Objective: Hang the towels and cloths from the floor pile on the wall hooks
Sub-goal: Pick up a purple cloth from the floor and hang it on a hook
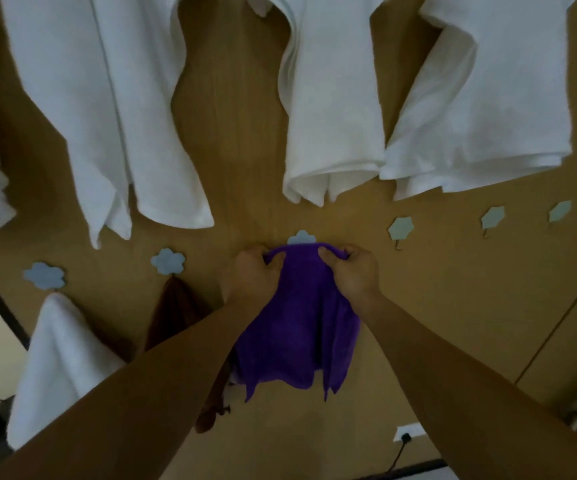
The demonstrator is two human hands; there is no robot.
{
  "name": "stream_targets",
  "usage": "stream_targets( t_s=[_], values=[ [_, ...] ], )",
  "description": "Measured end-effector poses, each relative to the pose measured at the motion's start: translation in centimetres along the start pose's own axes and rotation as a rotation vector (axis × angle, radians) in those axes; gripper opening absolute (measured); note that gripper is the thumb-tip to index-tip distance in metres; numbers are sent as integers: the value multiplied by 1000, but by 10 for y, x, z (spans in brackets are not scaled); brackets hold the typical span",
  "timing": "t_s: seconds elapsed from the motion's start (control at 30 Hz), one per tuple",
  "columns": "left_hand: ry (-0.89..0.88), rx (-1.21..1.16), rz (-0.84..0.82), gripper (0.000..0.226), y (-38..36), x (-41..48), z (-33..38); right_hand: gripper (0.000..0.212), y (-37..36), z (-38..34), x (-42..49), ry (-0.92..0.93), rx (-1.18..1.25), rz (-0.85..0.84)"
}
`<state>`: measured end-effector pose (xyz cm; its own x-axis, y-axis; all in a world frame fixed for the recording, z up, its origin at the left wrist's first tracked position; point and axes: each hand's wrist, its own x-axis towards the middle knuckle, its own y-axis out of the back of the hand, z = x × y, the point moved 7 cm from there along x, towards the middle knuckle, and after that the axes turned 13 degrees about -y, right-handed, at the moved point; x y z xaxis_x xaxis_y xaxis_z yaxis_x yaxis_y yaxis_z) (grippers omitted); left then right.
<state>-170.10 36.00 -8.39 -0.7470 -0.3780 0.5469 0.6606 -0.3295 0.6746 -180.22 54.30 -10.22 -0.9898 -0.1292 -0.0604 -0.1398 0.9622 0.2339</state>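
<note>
Fingers [257, 252] of left hand [250, 275] and right hand [351, 271] pinch purple cloth [301, 327] just under blue hook [301, 237].

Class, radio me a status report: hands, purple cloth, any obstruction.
Left hand, right hand both grip purple cloth by top edge. Edge held just under blue flower hook. Nothing in the way seen.

My feed is dim and warm-toned, with no hard glare anywhere. The white towels [481, 98] at the upper right read brightest, while those on the left turn bluish grey, so the light seems stronger on the right. The forearms [162, 375] sit in shade, and the brown cloth [176, 313] nearly melts into the wall [231, 133]. Everything looks soft, and the folds of the purple cloth [297, 323] are smeared. Lines lean toward the edges, plainly so at the door seam [557, 327].
</note>
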Motion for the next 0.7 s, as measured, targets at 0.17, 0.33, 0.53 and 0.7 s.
stream_targets(
  t_s=[0.17, 0.33, 0.53, 0.7],
  values=[
    [218, -202, -31, 34, -21, -15, -16, 26, -7, 21, 8, -94, -4, -44],
    [760, -754, -206, 10, -56, -35, -17, 16, -22, 38, 10, -360, 187, -241],
    [660, -745, -272, 33, -74, -28, -14, 30, -33, 59, 3, -334, -112, -277],
    [443, -82, -425, 48, -76, -49, -38, 43, -22, 34, 7, 85, -666, -5]
  ],
)
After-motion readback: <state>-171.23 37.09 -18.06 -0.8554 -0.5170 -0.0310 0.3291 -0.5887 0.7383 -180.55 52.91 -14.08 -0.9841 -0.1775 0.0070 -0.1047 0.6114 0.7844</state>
